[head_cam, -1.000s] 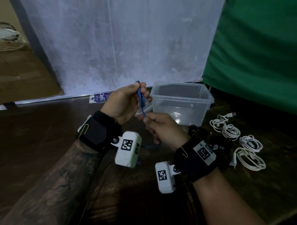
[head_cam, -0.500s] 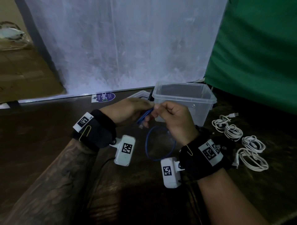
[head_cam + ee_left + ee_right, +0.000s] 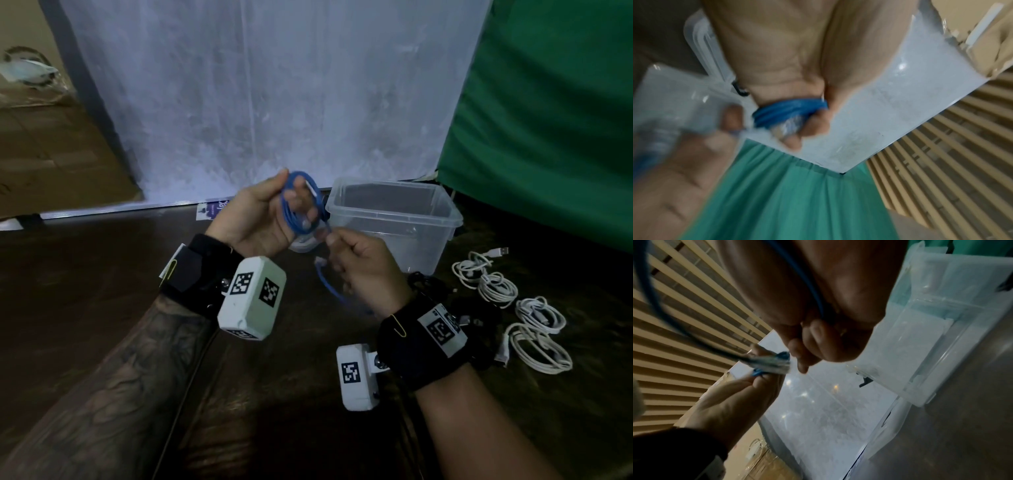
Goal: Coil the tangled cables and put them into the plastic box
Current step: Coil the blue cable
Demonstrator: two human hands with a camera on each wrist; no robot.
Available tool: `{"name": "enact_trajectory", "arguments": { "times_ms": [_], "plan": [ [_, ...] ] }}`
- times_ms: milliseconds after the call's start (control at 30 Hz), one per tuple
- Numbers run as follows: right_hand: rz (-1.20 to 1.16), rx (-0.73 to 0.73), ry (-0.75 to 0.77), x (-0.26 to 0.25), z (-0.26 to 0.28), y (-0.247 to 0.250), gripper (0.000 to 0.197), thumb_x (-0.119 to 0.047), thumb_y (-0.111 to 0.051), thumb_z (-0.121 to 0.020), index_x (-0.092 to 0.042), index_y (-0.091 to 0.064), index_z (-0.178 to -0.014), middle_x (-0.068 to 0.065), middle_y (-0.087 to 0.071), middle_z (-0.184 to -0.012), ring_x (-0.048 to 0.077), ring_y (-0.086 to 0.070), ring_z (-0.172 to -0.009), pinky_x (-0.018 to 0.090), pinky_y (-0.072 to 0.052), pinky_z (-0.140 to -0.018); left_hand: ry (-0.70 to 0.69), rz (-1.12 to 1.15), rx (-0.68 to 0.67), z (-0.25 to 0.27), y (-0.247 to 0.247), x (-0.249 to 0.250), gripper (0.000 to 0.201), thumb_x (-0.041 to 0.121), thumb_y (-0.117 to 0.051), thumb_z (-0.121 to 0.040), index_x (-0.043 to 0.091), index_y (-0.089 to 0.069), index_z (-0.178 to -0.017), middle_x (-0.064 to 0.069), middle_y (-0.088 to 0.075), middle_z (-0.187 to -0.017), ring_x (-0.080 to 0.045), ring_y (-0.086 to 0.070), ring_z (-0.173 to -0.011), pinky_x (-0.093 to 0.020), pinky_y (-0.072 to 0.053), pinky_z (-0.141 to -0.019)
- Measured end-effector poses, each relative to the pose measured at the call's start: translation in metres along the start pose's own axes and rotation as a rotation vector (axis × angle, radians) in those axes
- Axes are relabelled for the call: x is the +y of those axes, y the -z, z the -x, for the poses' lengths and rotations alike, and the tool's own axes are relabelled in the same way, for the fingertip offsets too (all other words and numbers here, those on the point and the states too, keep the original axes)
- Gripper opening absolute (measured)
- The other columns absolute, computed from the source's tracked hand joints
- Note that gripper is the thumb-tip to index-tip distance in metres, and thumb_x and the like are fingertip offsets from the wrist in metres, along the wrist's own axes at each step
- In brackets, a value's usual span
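Currently: left hand (image 3: pixel 260 219) grips blue cable (image 3: pixel 301 205) coil beside box (image 3: pixel 394 219); right hand (image 3: pixel 363 270) pinches loose tail, feeding wraps.

Makeshift recording corner: white backdrop sheet (image 3: pixel 274 102), green curtain (image 3: pixel 548 120), cardboard (image 3: pixel 51 164), dark wooden table (image 3: pixel 85 274).

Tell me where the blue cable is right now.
In the head view the blue cable sits centre frame, looped around the left hand, just left of the plastic box. Its loose tail runs down through the right hand.
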State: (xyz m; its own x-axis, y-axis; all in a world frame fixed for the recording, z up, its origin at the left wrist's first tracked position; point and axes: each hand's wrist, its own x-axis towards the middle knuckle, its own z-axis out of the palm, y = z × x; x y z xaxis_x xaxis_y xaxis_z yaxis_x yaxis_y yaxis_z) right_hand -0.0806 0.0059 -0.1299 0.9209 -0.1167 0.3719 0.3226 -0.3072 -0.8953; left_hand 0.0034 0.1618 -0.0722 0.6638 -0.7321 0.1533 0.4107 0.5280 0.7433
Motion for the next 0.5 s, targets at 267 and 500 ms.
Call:
{"name": "enact_trajectory", "arguments": {
  "times_ms": [267, 500],
  "plan": [
    [0.170, -0.272, -0.134, -0.011, 0.010, -0.005, 0.022, -0.025, -0.052, -0.102, -0.023, -0.071, -0.113, -0.011, -0.056, -0.061, -0.006, -0.052, -0.050, 0.014, -0.039, -0.054, -0.389, 0.030, 0.333, -0.011, 0.013, 0.005, 0.024, 0.011, -0.032, -0.099, 0.003, -0.051, -0.087, -0.003, -0.047, -0.067, -0.017, -0.052, -0.061, -0.032, -0.049, -0.082],
    [0.003, -0.295, -0.073, -0.017, 0.010, 0.005, 0.021, -0.018, -0.057, -0.100, -0.005, -0.072, -0.094, 0.000, -0.056, -0.057, 0.011, -0.047, -0.044, 0.024, -0.041, -0.046, -0.486, -1.133, 0.363, -0.012, 0.024, -0.015, 0.021, 0.011, -0.043, -0.102, -0.005, -0.056, -0.096, -0.005, -0.059, -0.077, -0.009, -0.057, -0.067, -0.023, -0.046, -0.069]
  ]
}}
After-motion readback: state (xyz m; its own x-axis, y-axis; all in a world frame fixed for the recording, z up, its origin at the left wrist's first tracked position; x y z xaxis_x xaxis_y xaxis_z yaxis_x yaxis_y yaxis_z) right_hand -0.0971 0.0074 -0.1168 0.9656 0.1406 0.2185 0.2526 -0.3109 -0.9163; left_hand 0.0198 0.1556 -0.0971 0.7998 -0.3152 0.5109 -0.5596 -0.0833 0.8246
